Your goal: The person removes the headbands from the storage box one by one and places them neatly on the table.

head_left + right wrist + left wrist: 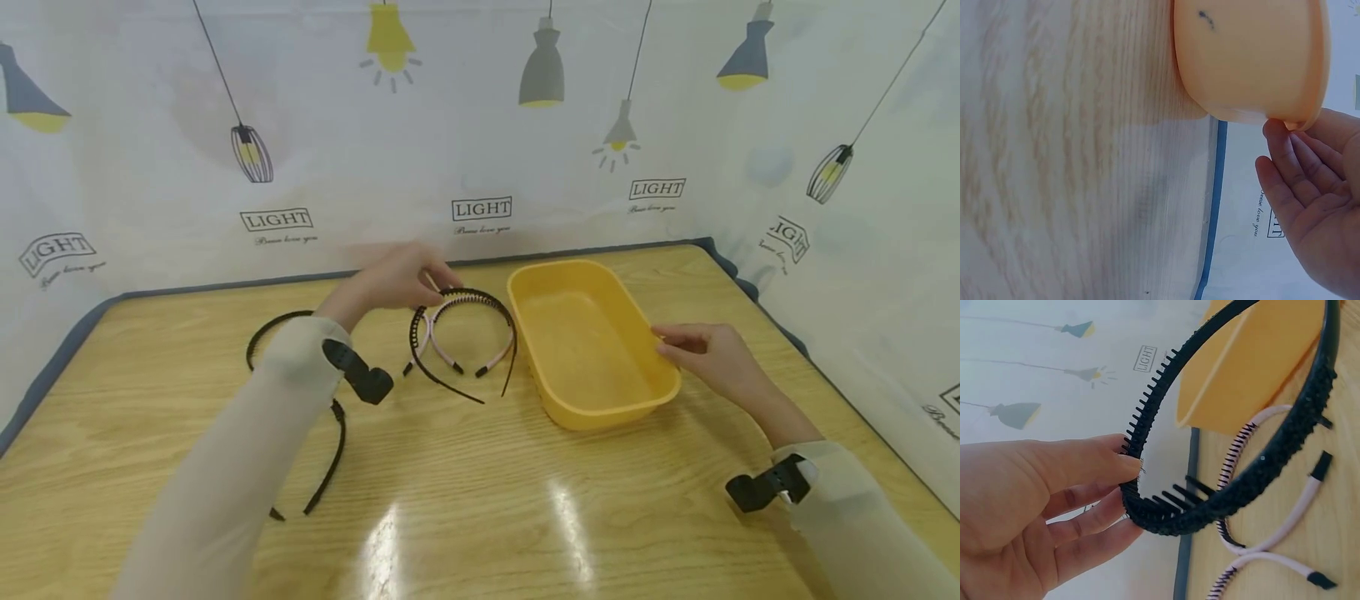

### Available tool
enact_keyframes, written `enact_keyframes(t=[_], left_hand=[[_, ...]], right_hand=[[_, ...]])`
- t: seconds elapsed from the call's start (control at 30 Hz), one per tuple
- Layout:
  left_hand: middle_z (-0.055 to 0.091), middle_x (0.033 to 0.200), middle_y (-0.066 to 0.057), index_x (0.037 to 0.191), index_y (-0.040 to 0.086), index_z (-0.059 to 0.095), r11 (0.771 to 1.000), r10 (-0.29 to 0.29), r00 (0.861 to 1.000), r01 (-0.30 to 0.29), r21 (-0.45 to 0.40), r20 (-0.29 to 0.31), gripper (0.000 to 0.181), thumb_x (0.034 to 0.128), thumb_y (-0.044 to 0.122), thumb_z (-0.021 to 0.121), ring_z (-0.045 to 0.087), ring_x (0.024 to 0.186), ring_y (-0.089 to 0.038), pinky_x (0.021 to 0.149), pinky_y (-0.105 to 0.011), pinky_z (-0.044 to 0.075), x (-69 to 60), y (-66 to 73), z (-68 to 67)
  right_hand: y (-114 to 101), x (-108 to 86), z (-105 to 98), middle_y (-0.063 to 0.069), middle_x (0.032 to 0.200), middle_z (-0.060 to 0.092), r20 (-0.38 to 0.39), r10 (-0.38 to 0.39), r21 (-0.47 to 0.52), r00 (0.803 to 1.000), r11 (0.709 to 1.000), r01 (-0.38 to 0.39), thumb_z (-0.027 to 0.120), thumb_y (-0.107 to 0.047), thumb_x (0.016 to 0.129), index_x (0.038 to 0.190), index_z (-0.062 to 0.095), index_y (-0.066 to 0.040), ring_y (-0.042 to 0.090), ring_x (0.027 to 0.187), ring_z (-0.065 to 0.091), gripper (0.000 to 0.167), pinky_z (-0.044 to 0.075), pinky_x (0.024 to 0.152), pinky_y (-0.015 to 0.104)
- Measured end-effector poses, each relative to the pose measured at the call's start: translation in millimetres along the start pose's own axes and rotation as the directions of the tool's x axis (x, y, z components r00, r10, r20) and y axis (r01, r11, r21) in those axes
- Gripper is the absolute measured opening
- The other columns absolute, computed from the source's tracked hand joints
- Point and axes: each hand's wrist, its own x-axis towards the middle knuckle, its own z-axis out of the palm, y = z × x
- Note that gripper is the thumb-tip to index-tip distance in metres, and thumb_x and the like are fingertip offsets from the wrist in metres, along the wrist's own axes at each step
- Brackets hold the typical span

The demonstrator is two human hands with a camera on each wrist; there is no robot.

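My left hand (pixel 401 279) pinches a black headband (pixel 1279 459) between thumb and fingers at the top of its arch. The band has comb teeth inside and a rough, beaded-looking outside, and its ends point toward me. Behind it on the table lie pink headbands (pixel 1300 512) with dark teeth and black tips, partly covered by the black one in the head view. At the right, my right hand (pixel 712 358) grips the rim of a yellow plastic basin (pixel 592 350), thumb and fingers on its right side. The basin's inside shows no objects.
More black headband parts (pixel 330 471) lie left of the basin, partly hidden under my left forearm; I cannot tell how many bands. The wooden table (pixel 465 500) ends at a white lamp-print sheet (pixel 375 150) with a blue edge, behind and at both sides.
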Motion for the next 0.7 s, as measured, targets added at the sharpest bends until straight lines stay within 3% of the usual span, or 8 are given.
enact_keyframes(t=[0.17,0.33,0.7], left_hand=[[0.062,0.106,-0.017,0.113,0.001,0.064,1.000,-0.011,1.000,0.011,-0.012,0.022,0.030,0.0836,-0.003,0.060,0.060,0.097,-0.030,0.072,-0.034,0.053,-8.6,-8.7,3.3],[0.061,0.111,-0.017,0.115,0.002,0.063,0.999,-0.039,0.999,0.040,-0.019,0.038,0.030,0.0855,-0.001,0.060,0.060,0.099,-0.029,0.073,-0.034,0.053,-16.8,-15.0,7.2],[0.062,0.109,-0.014,0.113,0.003,0.065,0.999,-0.041,0.998,0.041,0.003,0.039,0.030,0.0840,-0.003,0.060,0.060,0.096,-0.027,0.071,-0.031,0.053,-32.8,-29.8,18.7]], right_hand=[[0.9,0.0,-0.3,0.022,0.116,0.058,0.006,0.006,0.007,1.000,1.000,-0.006,0.059,-0.025,0.090,0.121,0.058,0.004,-0.008,0.083,0.054,0.042,0.048,0.069,0.013],[1.1,0.1,-1.1,0.021,0.117,0.058,0.012,0.005,0.006,1.000,1.000,-0.006,0.059,-0.026,0.090,0.121,0.057,0.003,-0.007,0.083,0.054,0.042,0.048,0.069,0.013],[0.0,0.0,-0.1,0.023,0.116,0.058,0.007,-0.009,0.009,1.000,1.000,0.009,0.060,-0.022,0.090,0.120,0.058,0.005,-0.009,0.082,0.054,0.041,0.048,0.069,0.013]])
